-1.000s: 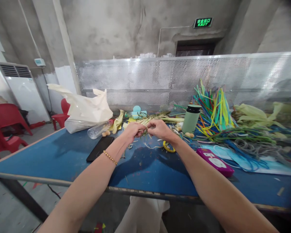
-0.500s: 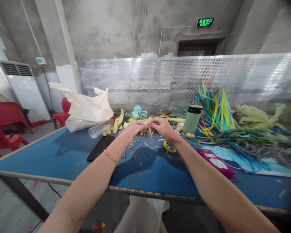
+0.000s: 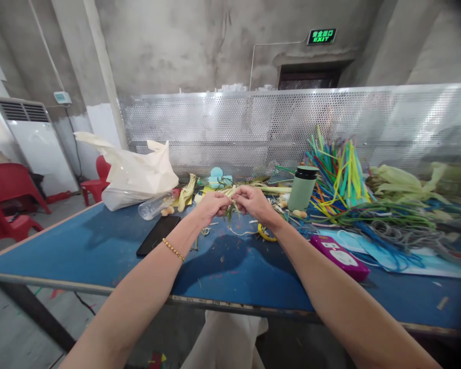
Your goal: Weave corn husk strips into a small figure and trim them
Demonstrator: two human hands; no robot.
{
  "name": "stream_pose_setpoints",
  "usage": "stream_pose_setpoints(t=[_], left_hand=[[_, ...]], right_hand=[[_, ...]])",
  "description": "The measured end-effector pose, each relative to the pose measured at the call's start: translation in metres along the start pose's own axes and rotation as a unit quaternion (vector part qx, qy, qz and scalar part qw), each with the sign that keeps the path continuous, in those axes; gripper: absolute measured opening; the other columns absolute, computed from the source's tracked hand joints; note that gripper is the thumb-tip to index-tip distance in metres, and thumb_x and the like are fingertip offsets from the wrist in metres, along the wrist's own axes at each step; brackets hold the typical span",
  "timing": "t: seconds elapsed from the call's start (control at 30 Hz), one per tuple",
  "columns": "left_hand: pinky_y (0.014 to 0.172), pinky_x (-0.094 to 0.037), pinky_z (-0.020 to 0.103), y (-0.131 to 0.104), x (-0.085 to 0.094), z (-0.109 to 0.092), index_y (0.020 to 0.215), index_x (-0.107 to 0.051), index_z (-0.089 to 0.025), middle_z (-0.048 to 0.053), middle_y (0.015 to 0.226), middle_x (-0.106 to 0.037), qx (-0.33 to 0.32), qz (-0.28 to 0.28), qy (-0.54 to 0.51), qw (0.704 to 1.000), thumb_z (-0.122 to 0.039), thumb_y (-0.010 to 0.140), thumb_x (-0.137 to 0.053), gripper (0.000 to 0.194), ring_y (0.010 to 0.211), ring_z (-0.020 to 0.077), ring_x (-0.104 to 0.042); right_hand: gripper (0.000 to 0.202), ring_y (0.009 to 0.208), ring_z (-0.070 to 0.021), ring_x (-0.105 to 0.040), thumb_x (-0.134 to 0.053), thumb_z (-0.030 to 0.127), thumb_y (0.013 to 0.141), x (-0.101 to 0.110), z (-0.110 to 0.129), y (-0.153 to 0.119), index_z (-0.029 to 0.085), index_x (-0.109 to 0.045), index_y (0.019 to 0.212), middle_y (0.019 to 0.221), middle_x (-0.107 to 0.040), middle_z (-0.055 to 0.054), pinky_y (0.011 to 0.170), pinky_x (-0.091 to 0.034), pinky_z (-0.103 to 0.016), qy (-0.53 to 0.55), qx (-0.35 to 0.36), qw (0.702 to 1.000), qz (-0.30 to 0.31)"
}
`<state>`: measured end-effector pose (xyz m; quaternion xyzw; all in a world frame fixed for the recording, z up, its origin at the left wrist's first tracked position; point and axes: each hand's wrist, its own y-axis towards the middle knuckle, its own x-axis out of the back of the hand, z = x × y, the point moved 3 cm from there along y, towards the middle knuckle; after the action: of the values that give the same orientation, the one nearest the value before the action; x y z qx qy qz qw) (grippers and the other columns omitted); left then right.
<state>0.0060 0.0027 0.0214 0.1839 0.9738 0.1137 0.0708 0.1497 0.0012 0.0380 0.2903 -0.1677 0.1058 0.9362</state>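
My left hand point(image 3: 214, 205) and my right hand point(image 3: 250, 201) meet over the middle of the blue table, each with fingers pinched. Between them is a small bunch of pale green plant strips that look like corn husk point(image 3: 233, 209), its ragged ends hanging below the fingertips. How the strips run inside the fingers is hidden. Under my right wrist lies a roll of yellow tape point(image 3: 266, 233). A white cord point(image 3: 241, 232) trails on the table just below the hands. More long pale stalks point(image 3: 276, 189) lie behind them.
On the left are a white plastic bag point(image 3: 138, 174), a clear bottle point(image 3: 149, 209) and a black phone point(image 3: 158, 236). To the right stand a green tumbler point(image 3: 303, 190) and a bundle of coloured strips point(image 3: 346, 177). A purple box point(image 3: 340, 257) lies near blue face masks point(image 3: 392, 256).
The fingers have shifted slightly around the strips, and the hanging ends sit a little differently. The whole view has moved slightly; the other things on the table stay put.
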Motion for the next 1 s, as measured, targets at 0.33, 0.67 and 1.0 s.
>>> stream_pose_setpoints(t=[0.33,0.67,1.0], left_hand=[[0.045,-0.017,0.023,-0.0013,0.0003,-0.0031,0.053,-0.051,-0.014,-0.005,0.049,-0.037,0.006,0.004,0.000,1.000,-0.017,0.061,-0.074,0.024,0.043,0.0026,-0.030],[0.047,-0.023,0.024,-0.0009,-0.0007,-0.0024,0.069,-0.061,-0.012,-0.002,0.055,-0.048,-0.037,-0.018,0.064,0.997,-0.029,0.068,-0.075,0.022,0.046,0.0056,-0.039],[0.046,-0.020,0.023,0.0006,0.0038,0.0047,0.066,-0.064,-0.011,-0.002,0.053,-0.048,-0.033,0.035,0.055,0.997,-0.043,0.061,-0.084,0.038,0.045,0.0049,-0.035]], right_hand=[[0.018,0.046,-0.0085,-0.039,-0.058,0.033,0.079,-0.0003,0.0029,-0.0008,0.020,-0.053,0.069,0.052,-0.047,0.006,0.046,-0.033,-0.023,-0.025,0.012,0.999,-0.020],[0.023,0.043,-0.0077,-0.042,-0.063,0.039,0.080,0.0039,-0.0003,-0.0006,0.020,-0.052,0.073,0.051,-0.049,0.007,0.043,-0.035,-0.022,0.064,-0.009,0.998,0.015],[0.027,0.039,-0.0074,-0.036,-0.066,0.046,0.079,-0.0005,-0.0001,-0.0049,0.020,-0.059,0.079,0.047,-0.044,0.008,0.040,-0.030,-0.021,0.072,-0.023,0.997,0.024]])
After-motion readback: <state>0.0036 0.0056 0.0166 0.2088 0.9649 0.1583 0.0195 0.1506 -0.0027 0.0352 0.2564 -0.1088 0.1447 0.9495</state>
